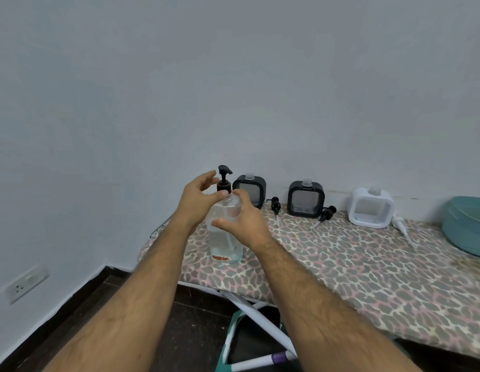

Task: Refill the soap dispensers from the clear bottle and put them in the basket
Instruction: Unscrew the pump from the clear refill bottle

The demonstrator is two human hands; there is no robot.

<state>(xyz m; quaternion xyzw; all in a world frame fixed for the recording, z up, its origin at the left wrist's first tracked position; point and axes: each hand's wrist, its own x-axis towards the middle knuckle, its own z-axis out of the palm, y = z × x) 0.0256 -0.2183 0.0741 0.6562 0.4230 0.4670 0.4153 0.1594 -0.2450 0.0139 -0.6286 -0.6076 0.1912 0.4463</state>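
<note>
Uncapping the clear bottle [224,238]: steadying its shoulder in a wrapped right hand [248,224], poising left hand [197,198], fingers apart, at its pump [224,176], probably needing a firm unscrewing twist next.

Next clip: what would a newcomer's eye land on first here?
Two forearms meet mid-frame: the right hand grips the clear bottle on the leopard-print board, the left hand at its black pump. Along the wall stand a black dispenser, a second black dispenser and a white dispenser, all with pumps off.
</note>
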